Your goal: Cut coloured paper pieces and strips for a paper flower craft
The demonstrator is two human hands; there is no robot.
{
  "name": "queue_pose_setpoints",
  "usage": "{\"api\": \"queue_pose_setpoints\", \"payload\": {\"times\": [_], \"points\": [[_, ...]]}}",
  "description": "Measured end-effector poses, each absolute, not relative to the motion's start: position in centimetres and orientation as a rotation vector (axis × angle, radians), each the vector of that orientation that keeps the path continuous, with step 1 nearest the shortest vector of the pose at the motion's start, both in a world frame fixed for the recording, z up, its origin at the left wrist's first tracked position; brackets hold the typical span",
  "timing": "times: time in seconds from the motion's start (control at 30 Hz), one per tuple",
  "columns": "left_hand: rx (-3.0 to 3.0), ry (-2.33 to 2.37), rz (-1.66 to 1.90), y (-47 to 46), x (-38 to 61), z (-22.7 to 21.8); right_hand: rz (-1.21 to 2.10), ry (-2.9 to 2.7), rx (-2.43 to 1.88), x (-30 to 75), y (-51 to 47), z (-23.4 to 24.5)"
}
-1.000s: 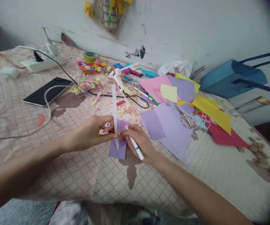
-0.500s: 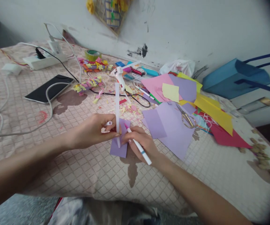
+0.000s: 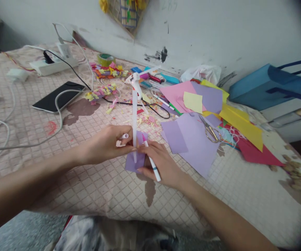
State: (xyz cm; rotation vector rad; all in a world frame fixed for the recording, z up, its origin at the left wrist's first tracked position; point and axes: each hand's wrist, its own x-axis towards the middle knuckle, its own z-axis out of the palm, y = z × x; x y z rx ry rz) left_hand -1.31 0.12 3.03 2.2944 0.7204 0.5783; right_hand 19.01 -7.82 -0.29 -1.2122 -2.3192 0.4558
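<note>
The paper (image 3: pixel 132 162) under my fingers (image 3: pixel 152 148) is matt lilac, the marker (image 3: pixel 153 166) and stick (image 3: pixel 134 116) smooth white plastic, the cover (image 3: pixel 95 195) quilted cloth.

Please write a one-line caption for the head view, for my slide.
Left hand holds a white strip on lilac paper while the right hand holds a pink-tipped marker.

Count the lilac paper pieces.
6: one under the left hand and right hand, two overlapping rightward, one on the pink sheet, one beside the scissors, one beneath that sheet; more may hide.
</note>
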Motion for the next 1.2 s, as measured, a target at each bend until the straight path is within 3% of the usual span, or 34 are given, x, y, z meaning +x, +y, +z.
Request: {"api": "queue_pose_setpoints", "payload": {"times": [0.8, 1.2], "points": [[2.321, 0.597, 0.615, -0.7, -1.2, 3.1, 0.334, -2.389, -1.242, 18.9, -7.9, -0.9], [2.358, 0.571, 0.619, -1.2, -1.1, 3.4, 0.497, -2.273, -1.234, 18.9, -7.9, -0.4]]}}
